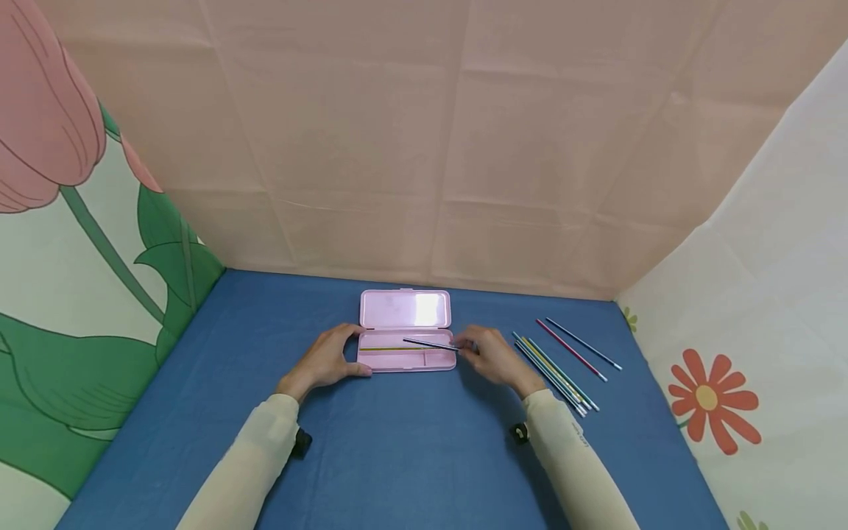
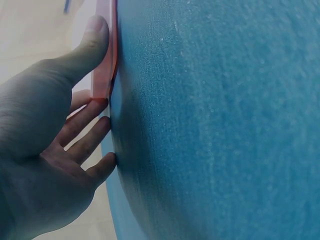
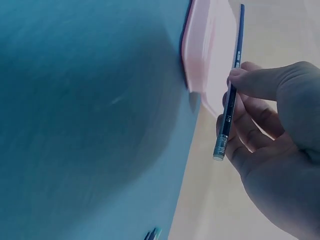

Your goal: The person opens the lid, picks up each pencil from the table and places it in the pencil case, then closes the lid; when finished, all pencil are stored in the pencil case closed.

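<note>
A pink pencil case [image 1: 405, 360] lies with its lid raised at the back. My left hand [image 1: 329, 356] holds its left end, the thumb at the front edge and the fingers along the end and back corner. In the left wrist view, the thumb [image 2: 95, 47] lies against the case's wall. My right hand [image 1: 491, 355] pinches a dark blue pencil [image 3: 230, 107] near its silvery-banded end, between thumb and fingers. The pencil slants over the case's right half, its far end pointing left. A yellow pencil [image 1: 384, 348] lies lengthwise inside the case.
Right of my right hand, several pencils [image 1: 556, 372] lie side by side on the blue cloth [image 1: 411, 456]. A red pencil [image 1: 571, 350] and another dark blue pencil [image 1: 584, 344] lie apart, farther right. A beige wall covering [image 1: 424, 184] rises behind the table.
</note>
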Tool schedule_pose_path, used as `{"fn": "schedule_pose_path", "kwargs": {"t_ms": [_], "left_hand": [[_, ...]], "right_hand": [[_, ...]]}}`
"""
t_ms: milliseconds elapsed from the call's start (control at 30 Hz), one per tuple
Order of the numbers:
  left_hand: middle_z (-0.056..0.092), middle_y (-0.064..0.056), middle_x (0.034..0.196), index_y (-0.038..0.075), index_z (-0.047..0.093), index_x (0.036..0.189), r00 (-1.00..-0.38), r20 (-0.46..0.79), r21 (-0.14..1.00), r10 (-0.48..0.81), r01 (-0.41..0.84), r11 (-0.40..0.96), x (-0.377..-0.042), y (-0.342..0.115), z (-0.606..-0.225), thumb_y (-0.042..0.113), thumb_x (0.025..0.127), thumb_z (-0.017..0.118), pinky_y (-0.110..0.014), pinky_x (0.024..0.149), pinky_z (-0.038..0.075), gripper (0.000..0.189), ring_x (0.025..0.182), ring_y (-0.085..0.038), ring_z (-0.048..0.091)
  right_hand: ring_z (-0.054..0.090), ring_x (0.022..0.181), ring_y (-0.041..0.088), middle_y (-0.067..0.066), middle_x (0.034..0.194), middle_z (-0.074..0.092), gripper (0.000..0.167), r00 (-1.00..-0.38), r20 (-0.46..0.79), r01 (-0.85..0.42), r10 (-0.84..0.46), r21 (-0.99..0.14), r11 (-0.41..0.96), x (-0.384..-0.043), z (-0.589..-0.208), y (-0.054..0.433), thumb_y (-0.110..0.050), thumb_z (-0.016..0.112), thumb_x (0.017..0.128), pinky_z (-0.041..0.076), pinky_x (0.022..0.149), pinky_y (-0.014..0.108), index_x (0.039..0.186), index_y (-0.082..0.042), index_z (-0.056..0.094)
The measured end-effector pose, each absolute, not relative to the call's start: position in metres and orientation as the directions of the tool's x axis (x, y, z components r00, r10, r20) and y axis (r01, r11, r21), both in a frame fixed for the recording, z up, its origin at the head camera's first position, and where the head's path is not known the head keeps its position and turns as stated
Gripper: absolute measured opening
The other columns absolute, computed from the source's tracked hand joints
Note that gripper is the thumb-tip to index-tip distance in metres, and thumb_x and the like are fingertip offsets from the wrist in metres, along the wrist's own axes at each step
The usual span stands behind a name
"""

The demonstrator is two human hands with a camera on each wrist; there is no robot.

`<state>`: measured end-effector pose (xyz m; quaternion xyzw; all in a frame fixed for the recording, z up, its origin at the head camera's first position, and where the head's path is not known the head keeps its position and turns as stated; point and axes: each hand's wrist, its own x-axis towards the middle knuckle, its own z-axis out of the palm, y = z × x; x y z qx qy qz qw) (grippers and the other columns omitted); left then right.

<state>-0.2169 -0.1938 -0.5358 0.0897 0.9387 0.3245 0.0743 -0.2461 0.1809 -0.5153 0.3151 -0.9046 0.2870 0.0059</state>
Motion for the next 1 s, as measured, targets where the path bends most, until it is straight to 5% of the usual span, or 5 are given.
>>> {"fn": "schedule_pose_path", "kwargs": {"t_ms": [600,833,1000], "left_hand": [[0.050,-0.026,0.174,0.005,0.056,0.162,-0.971,-0.085,0.614,0.223,0.125,0.779,-0.218,-0.194,-0.536,0.039,0.089,0.099,-0.071,0.133,0.040,0.092,0.162,-0.051,0.046],[0.050,-0.025,0.174,0.005,0.055,0.162,-0.974,-0.087,0.614,0.210,0.113,0.781,-0.217,-0.193,-0.536,0.039,0.089,0.099,-0.071,0.133,0.039,0.091,0.163,-0.050,0.046],[0.051,-0.025,0.173,0.005,0.056,0.162,-0.974,-0.080,0.618,0.214,0.120,0.777,-0.217,-0.193,-0.536,0.038,0.089,0.099,-0.071,0.133,0.040,0.091,0.162,-0.050,0.047]], "right_hand": [[0.074,0.098,0.018,0.007,0.109,0.082,0.024,-0.765,0.146,-0.597,-0.627,-0.527,0.605,-0.274,-0.516,0.128,0.006,0.072,0.103,0.066,0.090,0.038,0.117,-0.007,0.086],[0.079,0.105,0.024,0.010,0.113,0.084,0.023,-0.748,0.113,-0.609,-0.654,-0.507,0.610,-0.277,-0.517,0.111,0.005,0.072,0.104,0.068,0.098,0.044,0.119,-0.005,0.086],[0.076,0.103,0.012,0.000,0.111,0.083,0.024,-0.701,0.186,-0.673,-0.688,-0.491,0.553,-0.318,-0.580,0.113,-0.001,0.075,0.102,0.066,0.097,0.032,0.119,-0.014,0.087]]}}
